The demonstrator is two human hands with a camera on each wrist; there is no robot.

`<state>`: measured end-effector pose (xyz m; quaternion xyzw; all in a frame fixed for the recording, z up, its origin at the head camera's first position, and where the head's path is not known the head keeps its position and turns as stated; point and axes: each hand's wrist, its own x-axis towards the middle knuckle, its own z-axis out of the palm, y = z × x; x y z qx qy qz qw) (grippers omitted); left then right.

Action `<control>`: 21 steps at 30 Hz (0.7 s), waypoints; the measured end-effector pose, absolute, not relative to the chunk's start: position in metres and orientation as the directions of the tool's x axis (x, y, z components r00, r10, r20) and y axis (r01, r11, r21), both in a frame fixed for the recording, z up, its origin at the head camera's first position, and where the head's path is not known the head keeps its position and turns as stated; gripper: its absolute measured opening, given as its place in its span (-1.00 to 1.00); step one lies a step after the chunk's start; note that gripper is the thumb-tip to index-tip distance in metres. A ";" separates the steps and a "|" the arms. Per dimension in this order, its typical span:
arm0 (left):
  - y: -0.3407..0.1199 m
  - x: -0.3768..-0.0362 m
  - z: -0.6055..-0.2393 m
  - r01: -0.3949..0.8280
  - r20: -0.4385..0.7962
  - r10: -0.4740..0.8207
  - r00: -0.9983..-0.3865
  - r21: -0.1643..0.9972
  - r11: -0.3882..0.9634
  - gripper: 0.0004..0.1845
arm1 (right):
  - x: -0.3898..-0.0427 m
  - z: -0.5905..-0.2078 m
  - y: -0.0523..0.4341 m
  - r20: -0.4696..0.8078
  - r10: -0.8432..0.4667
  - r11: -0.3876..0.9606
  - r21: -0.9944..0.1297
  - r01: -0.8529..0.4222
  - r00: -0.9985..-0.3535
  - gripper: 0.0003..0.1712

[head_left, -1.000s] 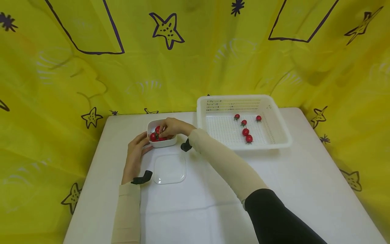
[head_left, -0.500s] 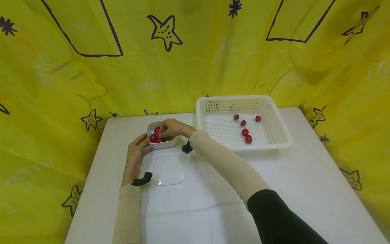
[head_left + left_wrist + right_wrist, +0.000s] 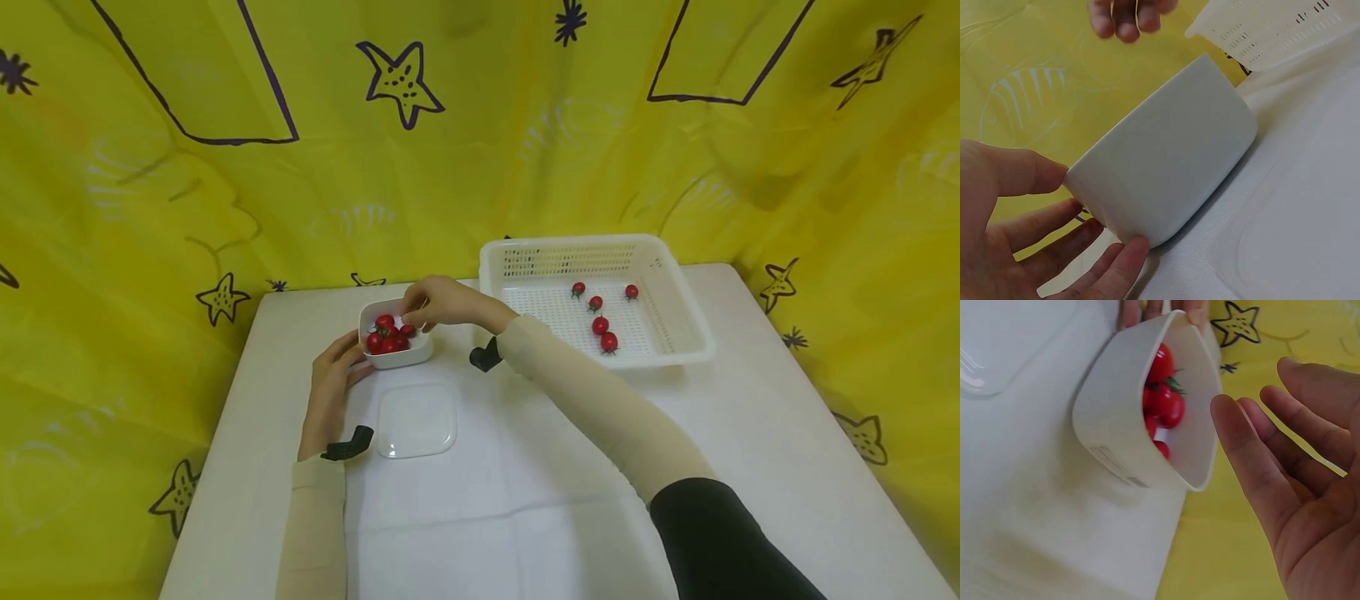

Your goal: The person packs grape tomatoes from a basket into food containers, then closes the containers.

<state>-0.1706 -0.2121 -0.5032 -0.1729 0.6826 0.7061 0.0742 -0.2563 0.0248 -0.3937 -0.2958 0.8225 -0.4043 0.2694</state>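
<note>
My left hand grips the left corner of a white square food container. In the left wrist view its thumb lies at the rim and its fingers touch the wall lower down. Several cherry tomatoes lie in the container, some with green stems, as the right wrist view shows. Just above the container's right side is my right hand. It holds nothing; in the right wrist view its fingers are loosely bent and apart from the rim.
Right of the container stands a white perforated basket with several cherry tomatoes in it. A clear square lid lies flat in front of the container. A yellow patterned curtain closes off the white table's back.
My right hand has risen out of the container and shifted right, away from the tomatoes it was touching. My left hand keeps its place on the container.
</note>
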 end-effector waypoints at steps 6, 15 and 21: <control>-0.211 -0.168 -0.503 -0.320 -0.326 -0.124 -0.937 0.945 -0.068 -0.45 | -0.256 -0.381 0.055 -0.156 -0.692 0.433 -0.871 -0.233 -0.705 -0.74; -0.210 -0.167 -0.505 -0.299 -0.303 -0.128 -0.945 0.953 -0.045 -0.46 | -0.258 -0.373 0.109 -0.170 -0.652 0.391 -0.910 -0.136 -0.739 -0.75; -0.211 -0.166 -0.506 -0.293 -0.297 -0.128 -0.946 0.955 -0.051 -0.44 | -0.256 -0.374 0.143 -0.210 -0.640 0.431 -0.895 -0.119 -0.739 -0.74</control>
